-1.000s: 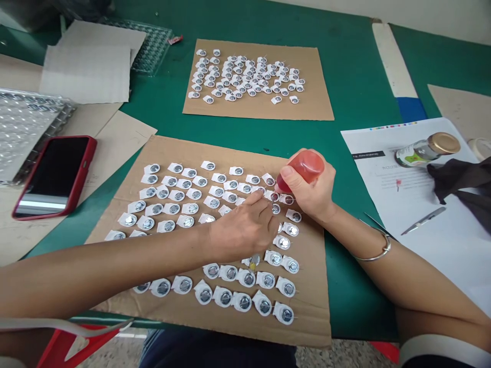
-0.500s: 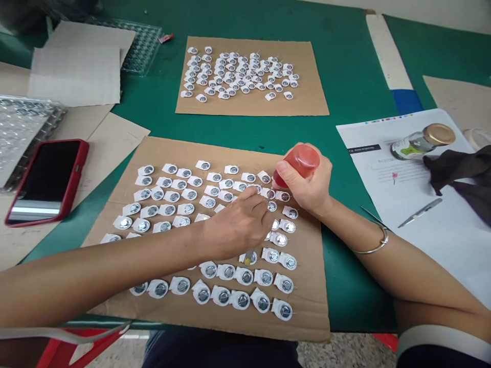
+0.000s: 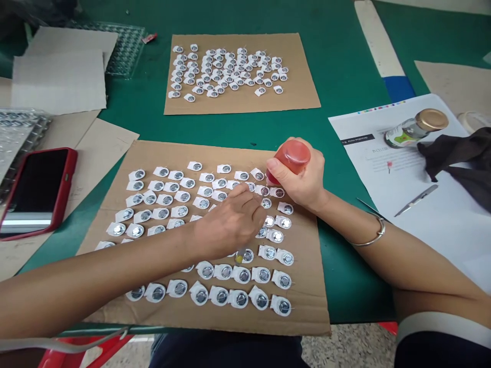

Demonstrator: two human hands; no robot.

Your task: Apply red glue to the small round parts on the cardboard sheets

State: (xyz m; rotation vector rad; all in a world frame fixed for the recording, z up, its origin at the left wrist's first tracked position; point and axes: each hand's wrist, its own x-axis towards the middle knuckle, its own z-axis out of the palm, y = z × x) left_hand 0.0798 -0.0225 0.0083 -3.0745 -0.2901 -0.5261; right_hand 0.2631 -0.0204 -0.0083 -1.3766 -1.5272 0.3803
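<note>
My right hand (image 3: 303, 176) is wrapped round a translucent red bottle (image 3: 293, 156), tilted with its rounded end up; its lower end is hidden by my fingers. Beside it, my left hand (image 3: 232, 220) is closed over the middle of the near cardboard sheet (image 3: 303, 317), and what its fingers pinch is hidden. Below that hand a small clear piece with a yellow end (image 3: 239, 256) shows; I cannot tell whether it is held. Rows of small white tabs with round silver discs (image 3: 283, 279) cover the sheet, several of them under my left hand and forearm.
A second cardboard sheet (image 3: 307, 97) with similar pieces lies farther back. On the left are a red-cased phone (image 3: 36, 191) and grey card pieces (image 3: 57, 82). At right, printed paper (image 3: 422, 230) carries a gold-lidded jar (image 3: 416, 128), a craft knife (image 3: 416, 200) and dark cloth (image 3: 460, 158).
The whole view has shifted slightly, so most things sit a little farther left. Both hands keep nearly the same pose over the sheet, and the red bottle stays in my right hand.
</note>
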